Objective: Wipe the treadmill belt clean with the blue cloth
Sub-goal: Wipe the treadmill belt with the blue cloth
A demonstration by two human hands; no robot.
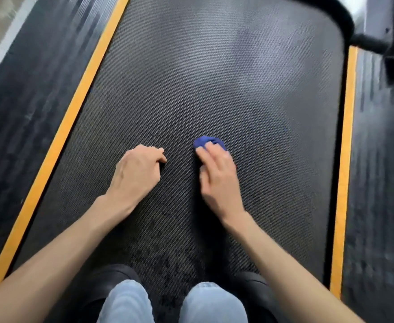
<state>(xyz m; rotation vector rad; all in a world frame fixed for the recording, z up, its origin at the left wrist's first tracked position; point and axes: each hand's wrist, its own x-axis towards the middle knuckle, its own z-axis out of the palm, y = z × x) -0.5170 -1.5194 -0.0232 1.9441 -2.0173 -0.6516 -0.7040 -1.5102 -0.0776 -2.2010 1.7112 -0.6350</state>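
At mid-belt, just right of centre: blue cloth [208, 142], bunched small, mostly hidden under the right hand [217, 176], whose near-straight fingers press it onto the treadmill belt [214, 78]. Left hand [137, 171]: fingers curled under, holding nothing, resting on the belt near the right. Risks, as judged: the wad could slip from under flat fingers, so skin drags on the textured surface; narrow passes could skip strips; the mottled patch [168, 264] by the knees [126, 301] could go unwiped; kneeling weight could shift the belt.
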